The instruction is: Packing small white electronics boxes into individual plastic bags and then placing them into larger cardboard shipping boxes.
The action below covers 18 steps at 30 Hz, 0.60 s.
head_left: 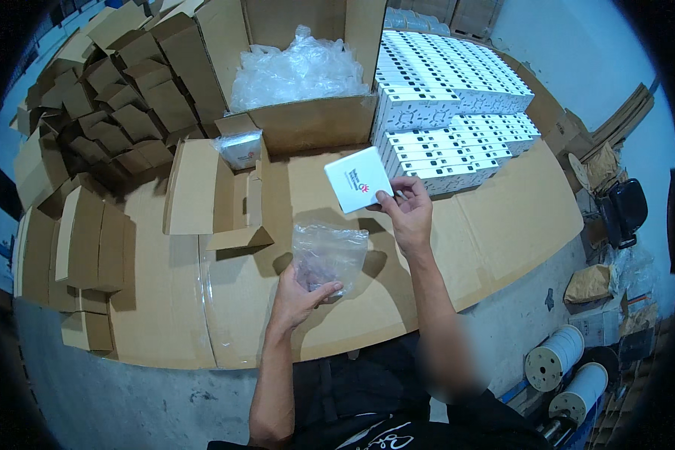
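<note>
My right hand [411,214] pinches the lower right corner of a flat white square box [358,180] with a small red and black print. It is held up over the table, tilted. Lower and to the left, my left hand [301,294] grips a clear plastic bag [330,251] by its lower part, the bag's upper edge toward the white box. Beyond my left hand stands an opened brown carton [236,202], with a plastic-wrapped white box [240,150] at its far end.
A large carton [315,124] full of clear plastic bags [300,71] stands at the back. Stacked white boxes [457,105] fill the back right of the cardboard-covered table [502,232]. Brown cartons [90,232] crowd the left. Cable spools [555,356] lie on the floor at right.
</note>
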Each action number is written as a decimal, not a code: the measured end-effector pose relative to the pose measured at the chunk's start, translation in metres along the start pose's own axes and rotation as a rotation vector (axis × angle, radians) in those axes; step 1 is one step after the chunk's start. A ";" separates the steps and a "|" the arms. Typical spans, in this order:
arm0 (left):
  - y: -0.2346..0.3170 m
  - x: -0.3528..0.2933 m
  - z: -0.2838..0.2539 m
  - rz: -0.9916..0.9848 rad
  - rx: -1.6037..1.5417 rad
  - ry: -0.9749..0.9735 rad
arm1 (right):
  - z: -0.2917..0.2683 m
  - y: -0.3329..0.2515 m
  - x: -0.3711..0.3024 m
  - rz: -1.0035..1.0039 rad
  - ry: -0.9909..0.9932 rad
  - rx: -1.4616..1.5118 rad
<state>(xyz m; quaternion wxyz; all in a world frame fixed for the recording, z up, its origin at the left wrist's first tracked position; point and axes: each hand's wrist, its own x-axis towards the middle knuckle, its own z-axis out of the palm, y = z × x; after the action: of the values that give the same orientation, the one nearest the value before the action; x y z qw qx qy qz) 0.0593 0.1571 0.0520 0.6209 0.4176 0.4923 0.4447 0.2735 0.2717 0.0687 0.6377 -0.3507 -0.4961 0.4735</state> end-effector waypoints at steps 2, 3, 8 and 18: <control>-0.004 0.002 -0.001 0.021 -0.021 -0.017 | 0.000 -0.001 -0.005 0.064 0.024 0.210; -0.004 0.003 -0.001 0.043 -0.041 -0.035 | -0.001 0.000 -0.007 0.063 0.026 0.209; 0.002 0.002 0.001 0.028 0.045 -0.015 | 0.001 0.002 -0.013 0.121 -0.065 0.211; 0.014 -0.003 0.004 -0.010 0.029 -0.001 | -0.013 -0.006 -0.012 0.063 -0.189 0.080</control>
<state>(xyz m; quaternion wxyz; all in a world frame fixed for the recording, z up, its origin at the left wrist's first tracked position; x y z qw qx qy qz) 0.0614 0.1576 0.0663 0.6171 0.4242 0.5007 0.4341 0.2867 0.2593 0.0670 0.5864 -0.2939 -0.5235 0.5437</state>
